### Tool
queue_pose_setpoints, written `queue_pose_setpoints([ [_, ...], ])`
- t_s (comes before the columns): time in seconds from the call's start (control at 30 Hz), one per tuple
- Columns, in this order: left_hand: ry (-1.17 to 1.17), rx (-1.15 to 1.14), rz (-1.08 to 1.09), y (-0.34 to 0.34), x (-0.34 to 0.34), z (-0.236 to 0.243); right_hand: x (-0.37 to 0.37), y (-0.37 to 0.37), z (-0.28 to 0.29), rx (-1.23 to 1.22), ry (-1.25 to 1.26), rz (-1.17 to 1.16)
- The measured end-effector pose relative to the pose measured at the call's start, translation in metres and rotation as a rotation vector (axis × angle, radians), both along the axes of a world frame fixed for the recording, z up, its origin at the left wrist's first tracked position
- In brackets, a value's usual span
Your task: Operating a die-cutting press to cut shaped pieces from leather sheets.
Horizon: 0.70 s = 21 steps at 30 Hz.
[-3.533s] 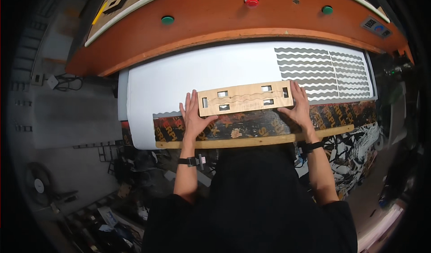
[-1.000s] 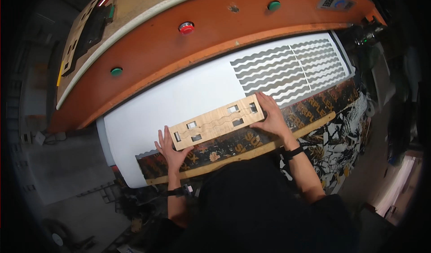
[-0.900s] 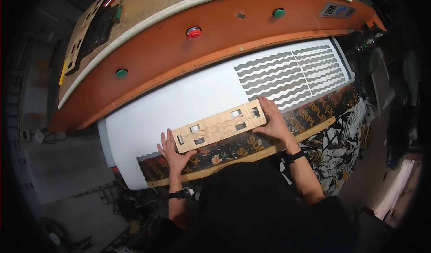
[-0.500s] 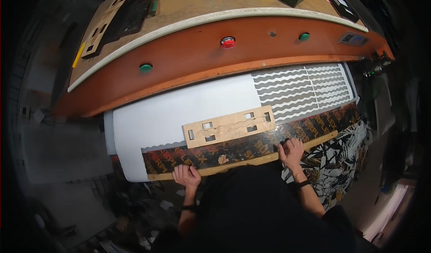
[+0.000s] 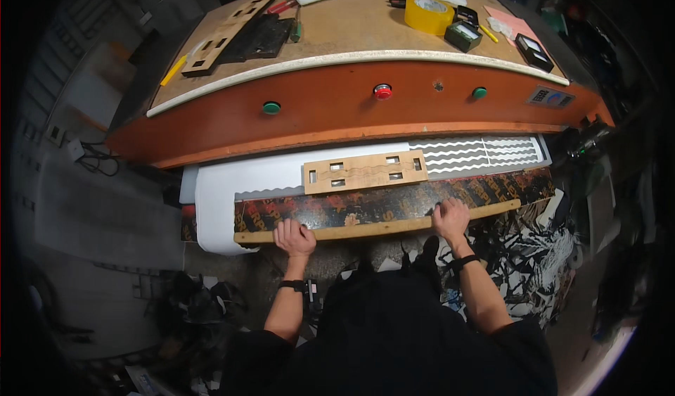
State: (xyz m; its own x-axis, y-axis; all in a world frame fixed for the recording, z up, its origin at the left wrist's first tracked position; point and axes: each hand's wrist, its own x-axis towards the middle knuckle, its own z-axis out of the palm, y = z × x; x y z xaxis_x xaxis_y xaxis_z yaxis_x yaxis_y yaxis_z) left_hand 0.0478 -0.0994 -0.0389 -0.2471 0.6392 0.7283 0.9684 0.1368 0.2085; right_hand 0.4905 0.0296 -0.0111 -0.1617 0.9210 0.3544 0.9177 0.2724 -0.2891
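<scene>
One left hand (image 5: pixel 294 237) and one right hand (image 5: pixel 451 216) are clamping on the pale wooden strip (image 5: pixel 373 231) along the near edge of the black board (image 5: pixel 394 206), sitting well apart. The slotted wooden block (image 5: pixel 364 171) is lying along the white sheet's (image 5: pixel 253 171) near edge, beside the board; neither hand is touching it.

Risks, judged: a jerk through the strip could be sending the block askew, as nothing visible is pinning it. The sheet's hanging left end could be snagging, dragging the sheet out of line. Fingers straying under the orange beam (image 5: pixel 316 115) could be risking a pinch.

Count: the block is showing six openings; the beam is carrying two green buttons (image 5: pixel 271 107) and one red button (image 5: pixel 382 92). One second slotted block (image 5: pixel 230 36) and one yellow tape roll (image 5: pixel 425 22) are resting above, on the machine top (image 5: pixel 358 37).
</scene>
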Motion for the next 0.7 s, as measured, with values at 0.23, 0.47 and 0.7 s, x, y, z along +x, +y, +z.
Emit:
queue_pose_setpoints([
  [0.23,-0.193,-0.050,-0.039,-0.001,0.010,-0.003,-0.001,-0.012,-0.014,0.020,0.002,0.036],
  [0.47,-0.267,-0.413,-0.161,0.008,-0.033,0.014,-0.015,0.016,0.017,-0.227,-0.115,0.117],
  [0.7,-0.466,-0.851,-0.184,0.045,-0.039,0.072,-0.031,0.075,0.050,-0.668,-0.022,0.153],
])
